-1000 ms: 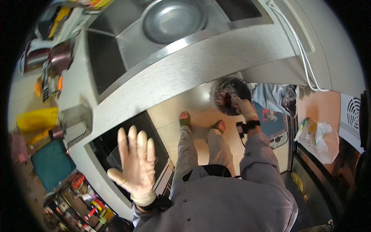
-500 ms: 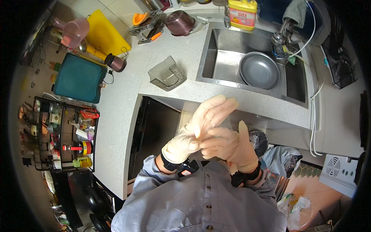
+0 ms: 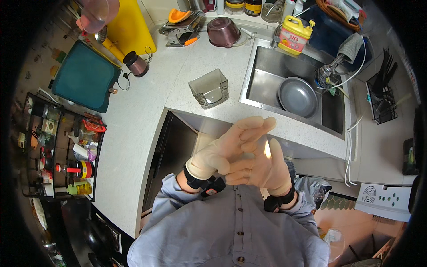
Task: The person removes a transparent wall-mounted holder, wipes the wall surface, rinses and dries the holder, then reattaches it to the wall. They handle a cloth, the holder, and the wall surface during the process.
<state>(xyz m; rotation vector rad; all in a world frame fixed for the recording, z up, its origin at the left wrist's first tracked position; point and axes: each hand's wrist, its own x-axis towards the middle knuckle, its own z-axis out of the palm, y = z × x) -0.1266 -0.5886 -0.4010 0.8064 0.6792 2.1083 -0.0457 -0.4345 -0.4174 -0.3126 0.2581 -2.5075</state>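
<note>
Both hands wear thin cream-coloured gloves and are raised in front of my chest, before the counter edge. My left hand (image 3: 230,144) has its fingers stretched out and pointing up to the right. My right hand (image 3: 262,169) reaches across with its fingers extended toward the left palm and its thumb up. Their fingers overlap and seem to touch, with nothing visible between them. Nearest to them on the counter stands a clear, smoky, open-topped container (image 3: 209,91). A grey round pan (image 3: 299,98) lies in the steel sink (image 3: 267,100).
A pink-and-yellow jug (image 3: 294,35) stands behind the sink. Further left on the pale counter (image 3: 133,111) are a maroon pot (image 3: 223,32), a metal hand-cranked machine (image 3: 182,29), a small dark-pink appliance (image 3: 135,63), a green board (image 3: 84,78) and a spice rack (image 3: 58,151).
The view has shifted, so the counter and sink sit differently in it. My hands stay together, and their fingers have moved slightly against each other.
</note>
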